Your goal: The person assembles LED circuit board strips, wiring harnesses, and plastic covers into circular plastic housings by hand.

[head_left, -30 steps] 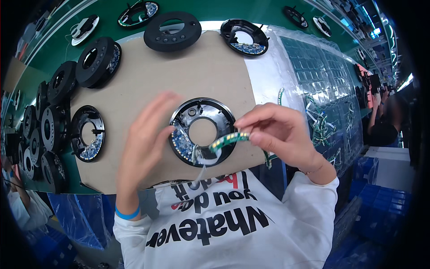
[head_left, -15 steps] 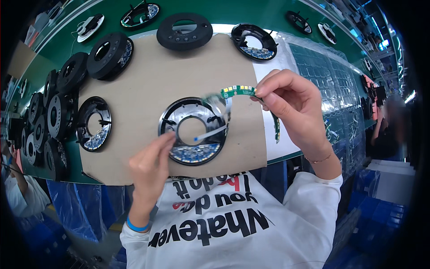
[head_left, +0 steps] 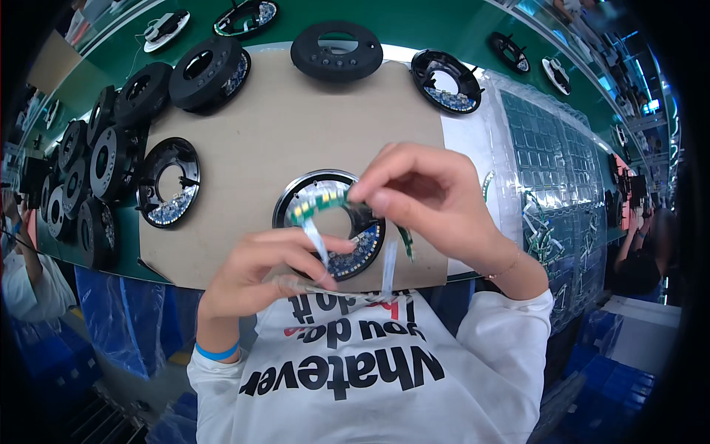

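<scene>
A curved green circuit strip with small yellow parts (head_left: 319,204) is pinched at its right end by the fingertips of the right hand (head_left: 429,200), held just above a black ring-shaped housing with a metal rim (head_left: 329,222) that lies on a tan cardboard sheet (head_left: 296,126) on the green desk (head_left: 414,18). The left hand (head_left: 266,270) pinches a thin white ribbon cable (head_left: 318,244) hanging from the strip; a second white ribbon (head_left: 389,263) hangs beside it. Both hands cover much of the housing's lower and right rim. On the cardboard, three more black rings lie open and one closed black oval cover (head_left: 336,50) sits at the far edge. A stack of black rings (head_left: 89,177) along the left is too crowded to count. Clear plastic trays (head_left: 562,170) at the right hold small parts, blurred.
</scene>
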Available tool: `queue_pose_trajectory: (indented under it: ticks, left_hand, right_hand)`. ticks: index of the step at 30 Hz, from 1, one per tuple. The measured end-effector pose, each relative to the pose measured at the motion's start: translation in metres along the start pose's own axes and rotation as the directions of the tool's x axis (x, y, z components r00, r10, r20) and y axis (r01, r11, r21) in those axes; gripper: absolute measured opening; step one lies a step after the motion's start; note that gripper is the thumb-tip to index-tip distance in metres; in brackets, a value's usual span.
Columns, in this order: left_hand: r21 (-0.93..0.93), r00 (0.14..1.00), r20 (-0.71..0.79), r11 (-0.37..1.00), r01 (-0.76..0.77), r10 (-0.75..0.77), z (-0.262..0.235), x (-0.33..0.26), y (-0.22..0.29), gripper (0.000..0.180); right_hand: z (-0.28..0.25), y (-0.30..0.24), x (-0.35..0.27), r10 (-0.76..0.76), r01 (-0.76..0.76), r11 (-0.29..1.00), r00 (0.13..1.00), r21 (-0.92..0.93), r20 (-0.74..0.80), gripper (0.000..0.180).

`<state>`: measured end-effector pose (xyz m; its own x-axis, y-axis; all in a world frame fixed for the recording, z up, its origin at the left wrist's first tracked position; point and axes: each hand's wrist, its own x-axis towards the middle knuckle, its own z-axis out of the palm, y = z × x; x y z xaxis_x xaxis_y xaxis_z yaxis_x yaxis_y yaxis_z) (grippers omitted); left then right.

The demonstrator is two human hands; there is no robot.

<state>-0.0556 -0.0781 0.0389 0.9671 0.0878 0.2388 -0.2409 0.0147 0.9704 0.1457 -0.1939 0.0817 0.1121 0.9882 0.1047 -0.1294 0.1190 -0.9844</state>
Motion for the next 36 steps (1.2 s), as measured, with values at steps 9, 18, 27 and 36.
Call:
queue_pose_trajectory:
  ticks: [9, 18, 27, 36]
  left_hand:
    - [-0.391, 0.896, -0.301, 0.899, 0.197, -0.327, 0.008, -0.031, -0.015, 0.026]
    - [-0.192, 0.69, -0.554, 0.878, 0.439, -0.466, -0.024, -0.019, -0.014, 0.025]
    - [0.019, 0.684, -0.564, 0.821, 0.57, -0.462, -0.019, -0.01, -0.028, 0.035]
    - [0.411, 0.79, -0.567, 0.751, 0.516, -0.232, -0.009, -0.008, -0.027, 0.033]
  right_hand:
    - [-0.01, 0.034, 0.013, 0.19, -0.192, 0.98, 0.981, -0.061, -0.03, 0.012]
    - [-0.032, 0.054, 0.041, 0.175, -0.16, 0.958, 0.984, -0.239, 0.041, 0.011]
    - [-0.045, 0.069, 0.042, 0.317, -0.262, 0.888, 0.944, -0.378, 0.09, 0.012]
    - [-0.051, 0.065, 0.055, 0.431, -0.324, 0.855, 0.878, -0.404, 0.208, 0.012]
